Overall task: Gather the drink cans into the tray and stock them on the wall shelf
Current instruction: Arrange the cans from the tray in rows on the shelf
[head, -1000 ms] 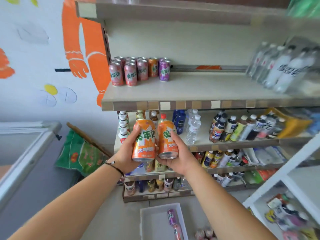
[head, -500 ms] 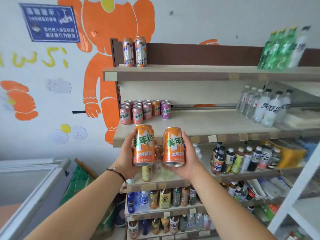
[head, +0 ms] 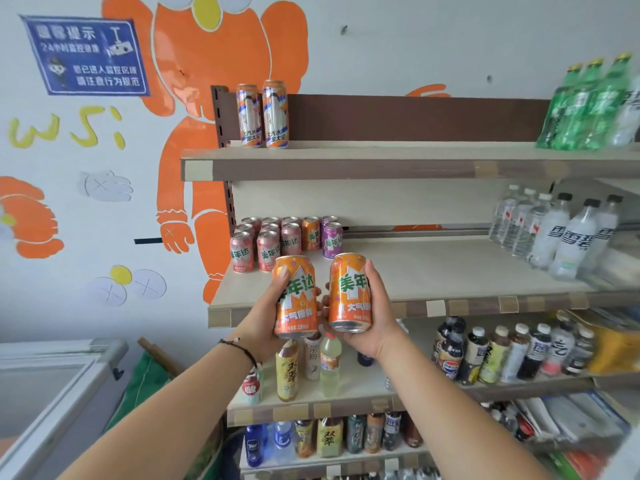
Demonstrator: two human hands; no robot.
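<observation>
My left hand (head: pixel 265 318) grips an orange drink can (head: pixel 295 296), and my right hand (head: pixel 372 320) grips a second orange can (head: pixel 349 292). Both cans stand upright, side by side, in front of the front edge of the middle wall shelf (head: pixel 433 271). On that shelf's back left stands a cluster of several pink, orange and purple cans (head: pixel 284 240). The tray is out of view.
Two tall cans (head: pixel 262 114) stand on the top shelf (head: pixel 346 161), with green bottles (head: pixel 588 105) at its right. Water bottles (head: pixel 554 233) fill the middle shelf's right end. Lower shelves hold many bottles (head: pixel 502 355). A chest freezer (head: pixel 52 393) stands at the lower left.
Both hands have raised the two orange cans from the lower shelves up to the middle shelf's front edge. My view has tilted upward, so the floor tray has dropped out of sight.
</observation>
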